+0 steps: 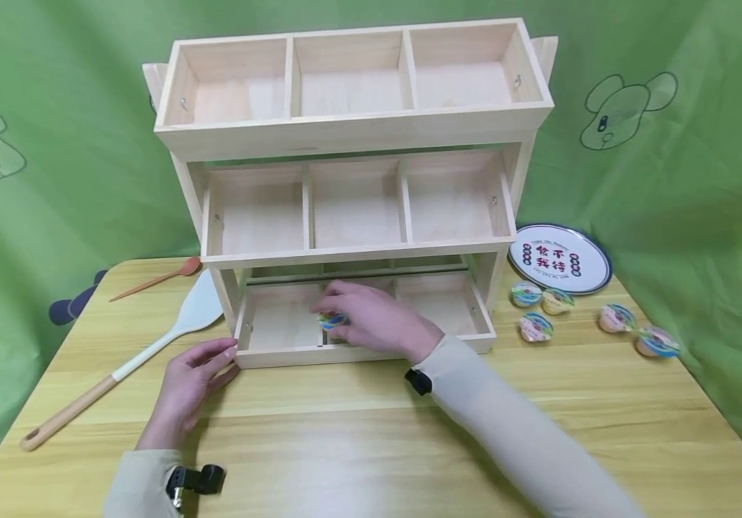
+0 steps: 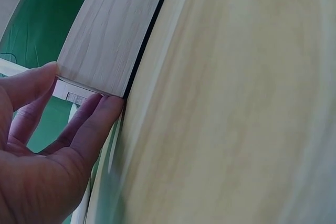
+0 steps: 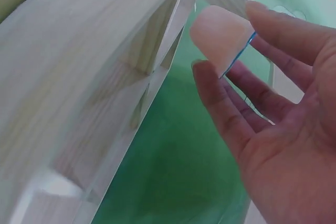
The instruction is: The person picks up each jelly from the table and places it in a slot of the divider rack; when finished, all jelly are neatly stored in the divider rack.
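A three-tier wooden rack (image 1: 351, 126) with divided trays stands on the table. At the front left corner of its bottom tray, my left hand (image 1: 191, 381) holds the end of the front board between thumb and fingers; the left wrist view shows the fingertips (image 2: 113, 103) against that end. My right hand (image 1: 380, 316) is over the bottom tray, near the divider between the left and middle compartments. Between its thumb and fingers it pinches a small jelly cup (image 3: 220, 35) with a pale pink body and a blue-edged lid. The hand covers part of the middle compartment.
Several jelly cups (image 1: 536, 327) lie right of the rack, near an oval plate (image 1: 561, 259) with red lettering. On the left are a white spatula (image 1: 199, 306) with a wooden handle and a small reddish-brown spoon (image 1: 186, 267). A green curtain (image 1: 688, 187) hangs behind.
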Tool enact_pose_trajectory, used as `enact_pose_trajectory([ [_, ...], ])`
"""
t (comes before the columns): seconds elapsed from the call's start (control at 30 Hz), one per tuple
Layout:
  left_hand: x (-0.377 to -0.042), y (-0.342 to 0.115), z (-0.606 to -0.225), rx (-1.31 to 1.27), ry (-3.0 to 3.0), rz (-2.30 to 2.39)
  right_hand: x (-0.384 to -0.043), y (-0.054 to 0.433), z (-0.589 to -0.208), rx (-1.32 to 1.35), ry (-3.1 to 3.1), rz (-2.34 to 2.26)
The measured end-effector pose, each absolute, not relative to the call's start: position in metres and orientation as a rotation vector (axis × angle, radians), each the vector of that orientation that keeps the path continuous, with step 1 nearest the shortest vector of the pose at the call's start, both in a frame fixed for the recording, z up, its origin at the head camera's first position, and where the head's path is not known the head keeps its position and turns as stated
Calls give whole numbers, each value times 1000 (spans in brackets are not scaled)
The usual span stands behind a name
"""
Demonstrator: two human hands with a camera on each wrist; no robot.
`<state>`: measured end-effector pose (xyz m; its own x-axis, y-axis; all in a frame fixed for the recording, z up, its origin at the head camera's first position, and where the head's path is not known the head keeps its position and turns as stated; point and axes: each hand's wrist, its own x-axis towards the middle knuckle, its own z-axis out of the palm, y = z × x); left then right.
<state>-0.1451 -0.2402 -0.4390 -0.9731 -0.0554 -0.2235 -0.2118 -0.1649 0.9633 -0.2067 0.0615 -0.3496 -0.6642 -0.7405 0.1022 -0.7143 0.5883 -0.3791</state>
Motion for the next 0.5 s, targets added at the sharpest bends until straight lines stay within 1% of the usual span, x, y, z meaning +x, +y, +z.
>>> enact_pose_trajectory([
  [0.17,-146,-242,-439,-306,1971,2286,-208,48,-347,-1324,2703,-608],
  [0.5,-146,-243,-438,-297,1971,2268,-209,26,-349,-1375,2653,-616],
])
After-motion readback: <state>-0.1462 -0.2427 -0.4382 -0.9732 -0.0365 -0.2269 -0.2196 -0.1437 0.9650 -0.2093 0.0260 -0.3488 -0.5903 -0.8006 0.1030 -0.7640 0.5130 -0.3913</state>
